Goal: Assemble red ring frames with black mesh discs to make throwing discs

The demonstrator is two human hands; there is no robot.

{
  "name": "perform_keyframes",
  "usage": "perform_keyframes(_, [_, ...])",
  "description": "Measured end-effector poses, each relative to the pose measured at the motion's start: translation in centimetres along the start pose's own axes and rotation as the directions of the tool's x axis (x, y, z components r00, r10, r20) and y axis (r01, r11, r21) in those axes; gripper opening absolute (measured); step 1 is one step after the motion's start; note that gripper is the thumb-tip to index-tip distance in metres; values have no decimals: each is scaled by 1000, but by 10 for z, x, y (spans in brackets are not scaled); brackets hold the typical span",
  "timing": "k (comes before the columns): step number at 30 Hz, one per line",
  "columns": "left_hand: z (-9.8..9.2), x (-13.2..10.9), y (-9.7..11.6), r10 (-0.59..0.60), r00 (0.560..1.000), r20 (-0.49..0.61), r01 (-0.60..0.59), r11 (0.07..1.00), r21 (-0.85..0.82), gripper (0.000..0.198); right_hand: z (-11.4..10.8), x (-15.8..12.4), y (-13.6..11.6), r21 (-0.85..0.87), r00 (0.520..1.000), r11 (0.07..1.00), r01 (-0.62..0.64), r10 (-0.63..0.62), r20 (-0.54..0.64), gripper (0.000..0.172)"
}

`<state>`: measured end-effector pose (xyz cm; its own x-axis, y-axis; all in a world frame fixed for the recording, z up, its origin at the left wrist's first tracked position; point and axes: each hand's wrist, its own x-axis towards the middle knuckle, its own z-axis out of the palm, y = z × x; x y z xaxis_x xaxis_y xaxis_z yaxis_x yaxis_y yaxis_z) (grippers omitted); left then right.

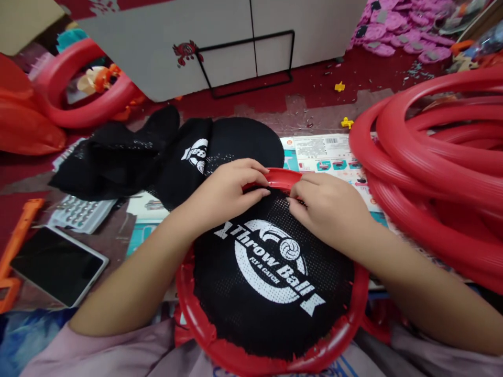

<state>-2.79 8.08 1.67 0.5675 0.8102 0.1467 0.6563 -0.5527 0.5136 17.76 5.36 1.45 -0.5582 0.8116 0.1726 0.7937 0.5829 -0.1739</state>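
At centre frame the left hand (226,191) closes its fingers on the top edge of the red ring (189,301), and the right hand (330,209) pinches the black mesh (251,309) there. I judge this is the fitting step; the next stretch of rim asks for a tight pull

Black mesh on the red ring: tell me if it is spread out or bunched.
Spread: the black mesh lies flat across the red ring, its white print fully readable.

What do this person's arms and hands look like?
Both the left hand and right hand are bare: no gloves, rings or watch visible. The forearms are uncovered too. Pale mauve sleeves show at the bottom edge, ending near the elbows.
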Motion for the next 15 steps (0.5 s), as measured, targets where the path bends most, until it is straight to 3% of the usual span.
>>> perform_keyframes(9, [5,-1,-1,-31,994,-102,29,999,-23,11,-1,7,10,337,988,930,-146,157,-7,13])
perform_keyframes(15, [6,-1,-3,-62,992,-113,66,997,33,12,6,11,14,323,980,928,-185,199,-11,13])
